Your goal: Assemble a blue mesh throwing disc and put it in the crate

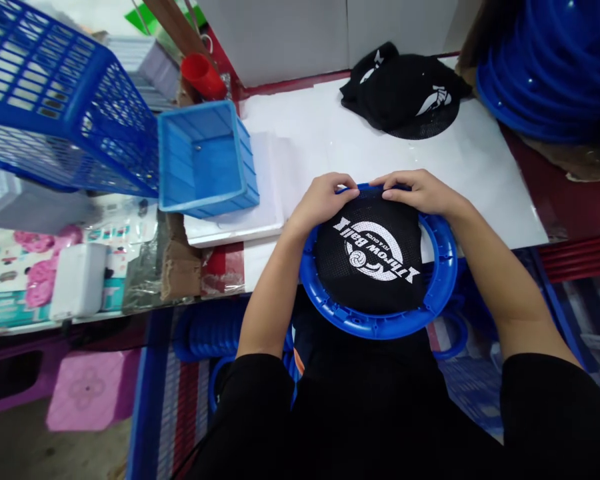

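A blue plastic ring rests at the table's front edge, close to my body. Across it lies a round black mesh net with white "Throw Ball" print; a gap shows between net and ring on the right. My left hand pinches the net's edge against the ring's far rim. Just beside it, my right hand presses the same rim with bent fingers, thumb on the mesh. Both hands are closed on the net and ring together. The fingertips behind the rim are hidden.
More black printed nets lie piled at the back. Stacked blue rings stand at the right. On the left are a light blue bin, a red cup and a blue basket. A pink stool stands below.
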